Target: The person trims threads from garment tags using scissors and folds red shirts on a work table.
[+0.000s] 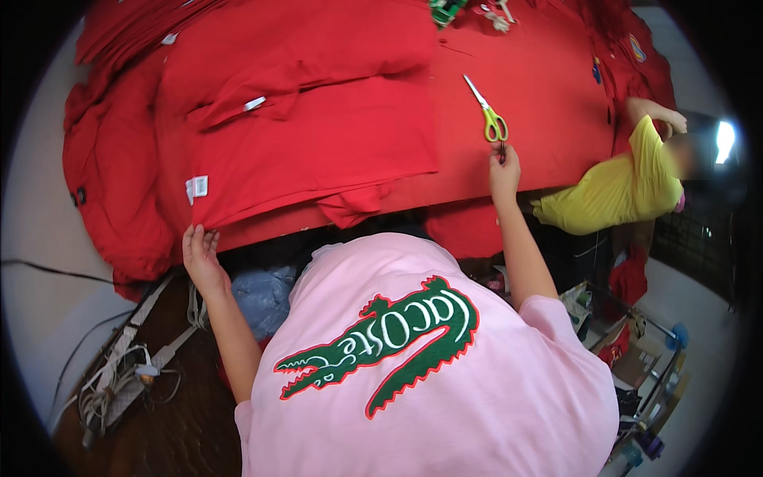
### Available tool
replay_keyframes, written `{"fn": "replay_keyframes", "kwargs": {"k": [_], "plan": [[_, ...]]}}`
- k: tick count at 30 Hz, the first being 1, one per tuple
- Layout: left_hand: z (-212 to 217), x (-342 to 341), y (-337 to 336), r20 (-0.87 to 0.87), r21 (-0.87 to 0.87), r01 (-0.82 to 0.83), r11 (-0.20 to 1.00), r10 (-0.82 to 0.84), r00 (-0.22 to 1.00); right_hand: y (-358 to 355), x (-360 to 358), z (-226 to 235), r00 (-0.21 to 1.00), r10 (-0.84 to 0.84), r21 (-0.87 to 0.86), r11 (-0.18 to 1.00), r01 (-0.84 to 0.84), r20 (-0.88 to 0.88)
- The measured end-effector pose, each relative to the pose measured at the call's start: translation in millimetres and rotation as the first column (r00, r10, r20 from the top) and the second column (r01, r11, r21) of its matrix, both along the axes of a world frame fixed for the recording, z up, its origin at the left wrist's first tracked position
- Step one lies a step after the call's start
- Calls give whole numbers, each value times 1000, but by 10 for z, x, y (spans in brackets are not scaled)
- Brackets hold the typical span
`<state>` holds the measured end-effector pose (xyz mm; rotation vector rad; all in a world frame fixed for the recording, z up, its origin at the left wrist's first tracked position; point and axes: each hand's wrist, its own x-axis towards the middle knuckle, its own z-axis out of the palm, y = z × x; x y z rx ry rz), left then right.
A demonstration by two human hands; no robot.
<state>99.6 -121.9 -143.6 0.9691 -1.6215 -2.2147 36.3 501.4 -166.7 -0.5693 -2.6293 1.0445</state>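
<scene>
At nine o'clock the left hand (203, 261) meets the red garment (326, 139), laid toward eleven; whether its grip pinches, I cannot tell. At two, the right hand (505, 173) grips a small dark object (502, 151) near scissors (495, 126) at one.

The red table (544, 87) carries tagged red garments (334, 131) on the left, yellow-green-handled scissors (487, 110) toward the right, and a green object (447, 11) at the far side.

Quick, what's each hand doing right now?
Left hand: at the red cloth's edge; grip unclear.
Right hand: curled beside the green scissors; grip unclear.
</scene>
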Motion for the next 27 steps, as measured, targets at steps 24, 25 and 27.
{"fn": "replay_keyframes", "kwargs": {"k": [24,25,27], "plan": [[471,-1431,-649,52,402,-101,910,87,995,-322,-1141,1063,788,615,-528,662,-532,-23],[634,-1752,-577,-78,374,-56,926,91,993,-284,-1439,1149,819,569,-600,629,-494,-78],[1087,-2277,-304,-318,257,102,961,-16,948,-457,-1964,1488,923,373,-483,793,-372,-98]]}}
